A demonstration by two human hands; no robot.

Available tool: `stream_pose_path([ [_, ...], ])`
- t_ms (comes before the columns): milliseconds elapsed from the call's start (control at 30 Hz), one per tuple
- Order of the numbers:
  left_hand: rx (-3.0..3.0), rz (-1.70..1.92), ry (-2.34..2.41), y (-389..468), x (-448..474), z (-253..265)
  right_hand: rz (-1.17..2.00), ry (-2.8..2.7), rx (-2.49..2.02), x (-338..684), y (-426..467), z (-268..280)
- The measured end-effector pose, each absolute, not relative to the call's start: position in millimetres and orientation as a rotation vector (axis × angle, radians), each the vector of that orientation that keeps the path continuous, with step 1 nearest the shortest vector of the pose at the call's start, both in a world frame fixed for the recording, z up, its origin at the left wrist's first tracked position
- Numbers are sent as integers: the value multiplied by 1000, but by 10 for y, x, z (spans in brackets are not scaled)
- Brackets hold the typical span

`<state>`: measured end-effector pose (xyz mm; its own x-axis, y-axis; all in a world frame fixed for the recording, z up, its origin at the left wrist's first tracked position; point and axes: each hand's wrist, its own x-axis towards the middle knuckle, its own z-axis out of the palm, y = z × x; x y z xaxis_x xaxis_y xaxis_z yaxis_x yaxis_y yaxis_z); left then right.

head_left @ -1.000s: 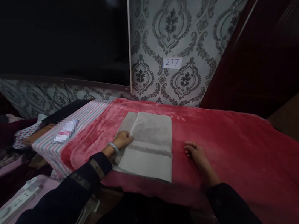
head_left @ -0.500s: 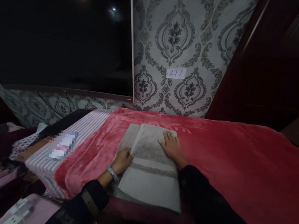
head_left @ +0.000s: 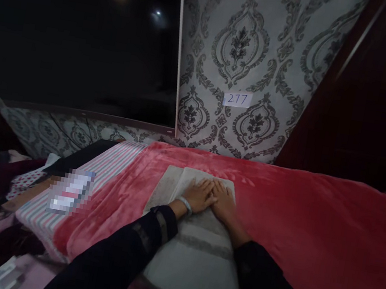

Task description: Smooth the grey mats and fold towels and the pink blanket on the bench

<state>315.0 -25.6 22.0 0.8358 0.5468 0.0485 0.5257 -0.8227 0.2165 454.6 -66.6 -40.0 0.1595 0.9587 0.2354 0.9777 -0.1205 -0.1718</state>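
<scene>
Pressing flat, open hands [head_left: 212,199] on a grey towel [head_left: 196,258] below a "277" label [head_left: 237,99].

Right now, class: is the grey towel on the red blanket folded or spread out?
Folded. The grey towel shows a top layer over a wider lower layer along its left edge, with both hands, left hand and right hand, flat on it.
</scene>
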Motion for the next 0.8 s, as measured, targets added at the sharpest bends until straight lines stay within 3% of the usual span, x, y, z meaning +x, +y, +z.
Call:
stream_pose_path([
  [467, 2676, 57, 1406, 515, 2903, 55, 27, -1842, -2183, 4482, -740, -318],
  [800, 2685, 162, 1415, 22, 2792, 397, 85, -1835, -2155, 4502, -752, -269],
])
